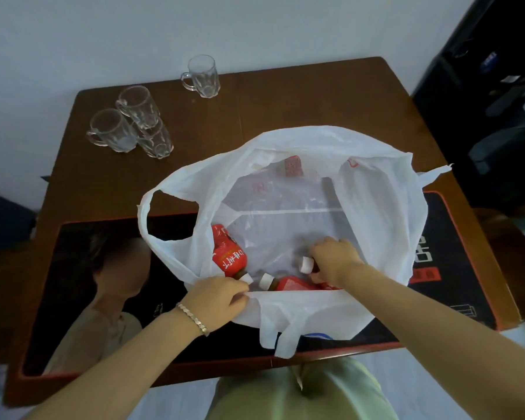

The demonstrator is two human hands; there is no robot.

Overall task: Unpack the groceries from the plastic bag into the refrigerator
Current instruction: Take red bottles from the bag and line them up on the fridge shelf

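Note:
A white plastic bag [376, 207] lies wide open on the table. Inside it lie bottles with red labels and white caps: one at the left [228, 256], one along the near edge [291, 283], and a third [306, 264] mostly hidden under my right hand. My right hand [334, 260] reaches into the bag and grips the neck of that third bottle just behind its cap. My left hand [220, 297], with a bracelet at the wrist, pinches the bag's near rim and holds it open. No refrigerator is in view.
The brown table [285, 95] carries a black mat with an orange border [467, 268]. Several glass mugs stand at the far left [128, 128], one more at the back [202, 75]. Dark furniture [497, 86] stands at the right.

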